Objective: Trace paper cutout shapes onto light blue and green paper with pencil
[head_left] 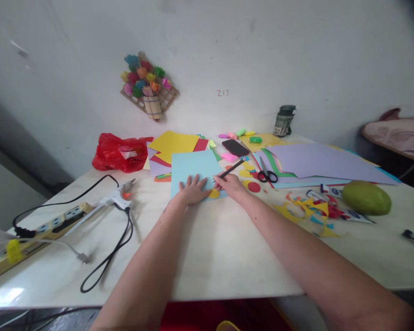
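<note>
A light blue sheet of paper (pixel 189 164) lies on the white table in front of me. My left hand (pixel 192 189) rests flat on its lower part, fingers spread. In my right hand (pixel 230 184) is a dark pencil (pixel 232 168), gripped with its tip down at the sheet's right side. A yellow paper circle (pixel 214 193) lies on the sheet between the two hands. Just right of my right hand are a red paper circle (pixel 254 187) and several yellow ones. Black-handled scissors (pixel 267 176) lie a little farther right.
At left are a red plastic bag (pixel 119 154), a glue gun (pixel 119 197) with its cord and a power strip (pixel 57 221). Behind lie coloured sheets (pixel 172 143) and a phone (pixel 235 148). At right are purple paper (pixel 313 158), paper scraps (pixel 307 209) and a green mango-like fruit (pixel 365 197).
</note>
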The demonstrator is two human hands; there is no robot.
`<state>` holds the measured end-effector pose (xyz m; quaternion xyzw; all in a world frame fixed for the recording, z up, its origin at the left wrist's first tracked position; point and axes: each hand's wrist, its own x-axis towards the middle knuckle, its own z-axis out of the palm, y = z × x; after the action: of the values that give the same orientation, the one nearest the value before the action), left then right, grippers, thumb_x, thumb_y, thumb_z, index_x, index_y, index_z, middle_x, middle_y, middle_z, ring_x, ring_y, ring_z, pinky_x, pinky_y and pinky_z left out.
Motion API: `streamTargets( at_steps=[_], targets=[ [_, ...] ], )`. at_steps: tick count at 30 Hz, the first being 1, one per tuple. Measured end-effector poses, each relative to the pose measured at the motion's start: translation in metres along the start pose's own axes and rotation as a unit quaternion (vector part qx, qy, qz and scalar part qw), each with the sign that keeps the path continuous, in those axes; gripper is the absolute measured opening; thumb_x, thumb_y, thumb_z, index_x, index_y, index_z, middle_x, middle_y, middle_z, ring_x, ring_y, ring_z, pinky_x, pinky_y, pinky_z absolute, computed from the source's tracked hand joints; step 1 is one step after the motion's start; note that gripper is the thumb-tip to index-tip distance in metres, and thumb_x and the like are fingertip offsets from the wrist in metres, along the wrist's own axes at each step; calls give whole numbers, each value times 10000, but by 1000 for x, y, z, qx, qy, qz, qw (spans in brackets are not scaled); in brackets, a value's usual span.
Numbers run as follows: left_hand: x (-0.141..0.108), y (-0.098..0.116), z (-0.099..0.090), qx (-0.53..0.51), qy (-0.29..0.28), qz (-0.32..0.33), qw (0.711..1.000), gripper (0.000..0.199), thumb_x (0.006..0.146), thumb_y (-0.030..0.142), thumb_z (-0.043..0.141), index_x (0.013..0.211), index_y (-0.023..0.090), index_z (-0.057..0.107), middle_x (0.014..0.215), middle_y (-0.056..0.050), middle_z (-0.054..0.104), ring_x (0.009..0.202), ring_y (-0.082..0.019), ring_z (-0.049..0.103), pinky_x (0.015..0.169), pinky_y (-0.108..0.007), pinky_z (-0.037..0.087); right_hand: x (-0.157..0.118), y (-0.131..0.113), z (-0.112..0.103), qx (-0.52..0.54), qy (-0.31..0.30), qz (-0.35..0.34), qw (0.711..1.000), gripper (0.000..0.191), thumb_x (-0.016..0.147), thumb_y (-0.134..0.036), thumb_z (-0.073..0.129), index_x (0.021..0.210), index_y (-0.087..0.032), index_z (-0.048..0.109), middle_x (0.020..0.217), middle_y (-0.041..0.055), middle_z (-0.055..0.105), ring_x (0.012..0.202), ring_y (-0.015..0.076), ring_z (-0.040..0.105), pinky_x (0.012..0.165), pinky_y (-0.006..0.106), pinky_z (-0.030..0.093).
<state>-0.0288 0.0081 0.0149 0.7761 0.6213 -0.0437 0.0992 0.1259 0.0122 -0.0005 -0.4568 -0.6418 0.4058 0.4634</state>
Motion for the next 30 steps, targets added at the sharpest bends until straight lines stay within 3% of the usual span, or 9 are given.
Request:
streamTargets(
  at_steps=[10,15,20,30],
  targets=[
    [-1,-1,-1,-2,-6,2,1000,739,669,689,179,1297,310,90,1373,5,-15,1221,-271,-52,917,-544,46,-1,1,-2,33,13,7,999,213,664,-346,521,680,-134,536,570,9,565,467,57,490,494,182,434],
    [-1,-1,-2,7,-6,0,1000,710,684,674,167,1295,321,86,1372,22,-18,1221,-271,-47,920,-539,63,1,7,-1,-27,25,-26,999,170,670,-312,505,724,-156,543,580,2,587,498,73,520,507,188,432],
    [0,0,-2,9,-5,1,1000,719,681,681,156,1296,314,89,1372,12,-22,1220,-271,-54,919,-538,64,1,10,-2,-124,23,-63,990,255,698,-410,460,683,-173,552,584,6,596,542,90,542,525,193,422],
    [-1,-1,-2,1,-9,7,1000,753,665,700,170,1299,306,68,1372,0,-28,1219,-273,-63,909,-553,51,4,11,-4,-144,-2,-22,989,246,693,-390,476,718,-161,562,587,13,604,537,94,547,497,188,403]
  ],
)
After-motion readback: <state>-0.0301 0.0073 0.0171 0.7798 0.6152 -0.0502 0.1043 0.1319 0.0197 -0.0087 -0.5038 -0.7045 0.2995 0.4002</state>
